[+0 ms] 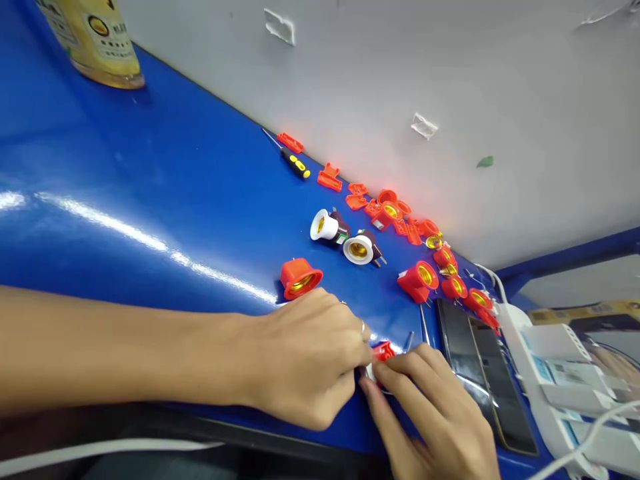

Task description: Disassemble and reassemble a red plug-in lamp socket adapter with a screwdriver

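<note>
My left hand [310, 357] reaches in from the left, fingers curled, with a ring on one finger. Its fingertips meet those of my right hand [433, 417] at a small red plastic lamp-holder part [384, 351]. Both hands pinch this part low over the blue table. A bit of white shows below the red, mostly hidden by the fingers. Just above my left hand sits a red lamp socket [300, 279] with a brass-coloured thread. Two sockets with white rims and dark plug bodies, a left one [327, 227] and a right one [361, 249], lie farther back.
Along the wall lie red shell pieces [330, 177], several red sockets [420, 280] and a black-and-yellow screwdriver [295, 162]. A dark phone [465, 360] and a white power strip [530, 373] with cables are at right. A yellow bottle [107, 43] stands back left.
</note>
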Tool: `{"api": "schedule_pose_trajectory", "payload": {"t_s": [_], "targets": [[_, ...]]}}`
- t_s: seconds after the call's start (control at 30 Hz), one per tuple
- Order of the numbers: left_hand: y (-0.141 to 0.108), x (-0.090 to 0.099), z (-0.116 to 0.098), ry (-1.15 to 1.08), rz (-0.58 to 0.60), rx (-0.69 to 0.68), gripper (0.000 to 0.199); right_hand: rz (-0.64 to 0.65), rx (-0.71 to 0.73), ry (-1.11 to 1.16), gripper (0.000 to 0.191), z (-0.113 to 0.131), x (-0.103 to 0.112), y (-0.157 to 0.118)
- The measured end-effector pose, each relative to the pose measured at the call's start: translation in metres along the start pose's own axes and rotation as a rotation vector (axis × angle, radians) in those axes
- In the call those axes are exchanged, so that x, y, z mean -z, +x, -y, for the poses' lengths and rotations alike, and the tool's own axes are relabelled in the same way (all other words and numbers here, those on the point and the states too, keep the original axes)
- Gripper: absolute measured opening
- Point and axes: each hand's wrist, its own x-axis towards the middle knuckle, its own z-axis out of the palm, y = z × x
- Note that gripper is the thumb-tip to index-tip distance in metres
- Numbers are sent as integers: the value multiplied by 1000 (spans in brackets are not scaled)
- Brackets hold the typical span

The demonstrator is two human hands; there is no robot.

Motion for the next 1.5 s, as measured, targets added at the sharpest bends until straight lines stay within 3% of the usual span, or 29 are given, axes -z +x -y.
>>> {"api": "schedule_pose_trajectory", "payload": {"t_s": [0.2, 0.47, 0.63, 0.73, 0.87, 1.0, 1.23, 1.5], "targets": [[-1, -2, 0, 120, -18, -63, 11, 106, -43, 60, 15, 3, 3, 4], [-8, -6, 5, 265, -92, -247, 10, 23, -59, 32, 14, -2, 7, -5], [-8, -7, 8, 283, -149, -284, 19, -51, -71, 1, 18, -8, 25, -25], [-9, -4, 7, 301, -194, -345, 27, -25, -92, 3, 22, -12, 23, -39], [-9, -1, 4, 285, -165, -396, 26, -2, -146, 3, 27, -18, 11, -52], [-9, -1, 3, 247, -118, -377, 26, -26, -168, 25, 19, -21, 4, -52], [-6, 3, 5, 230, -27, -393, 28, -24, -183, 82, 17, -22, 6, -48], [3, 9, 3, 151, -15, -347, 32, -28, -198, 125, 14, -23, 9, -48]]}}
